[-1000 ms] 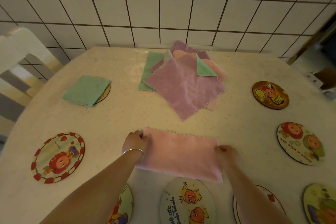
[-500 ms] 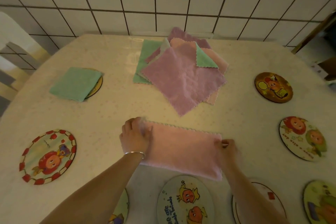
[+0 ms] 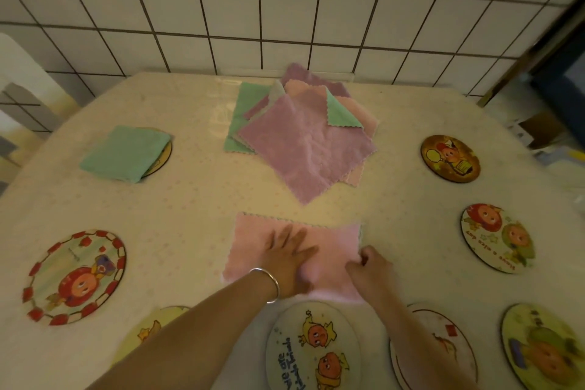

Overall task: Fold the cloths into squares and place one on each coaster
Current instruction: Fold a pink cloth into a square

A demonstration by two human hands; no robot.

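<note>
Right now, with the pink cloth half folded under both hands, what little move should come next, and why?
Probably fold the right end over to the left. The pink cloth is still an oblong, not a square. The left hand lies flat on its middle, pinning it, while the right hand pinches its right edge, ready to lift it across.

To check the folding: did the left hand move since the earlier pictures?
Yes. The left hand went from the pink cloth's left edge rightward onto its middle, toward the right hand.
</note>
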